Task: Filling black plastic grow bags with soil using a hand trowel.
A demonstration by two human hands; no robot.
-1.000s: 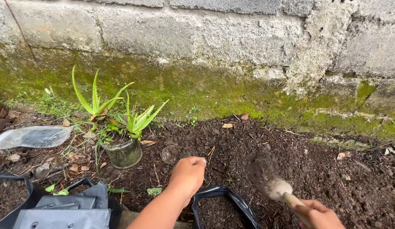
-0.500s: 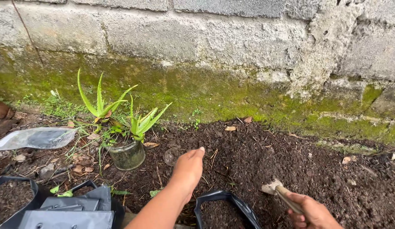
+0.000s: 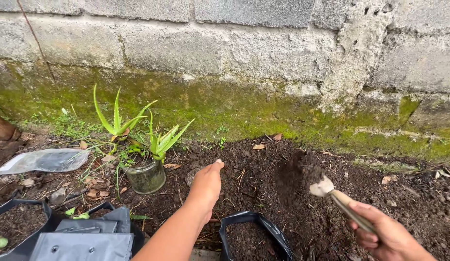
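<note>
Around the black bag (image 3: 254, 236) of soil: jar (image 3: 146, 177) of spiky green plants to its left, mossy block wall (image 3: 244, 63) beyond, nothing between; your left hand (image 3: 205, 182) rests loosely curled above it, your right hand (image 3: 385, 233) clasps a trowel (image 3: 342, 202), its soil-laden blade raised to the bag's upper right.

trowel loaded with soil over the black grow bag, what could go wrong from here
The trowel in the right hand carries loose soil beside, not over, the black grow bag; some could spill short of it. The bag's soft rim sags unheld, since the left hand rests on the ground behind it. A wide swing might clip the aloe in the glass jar.
</note>
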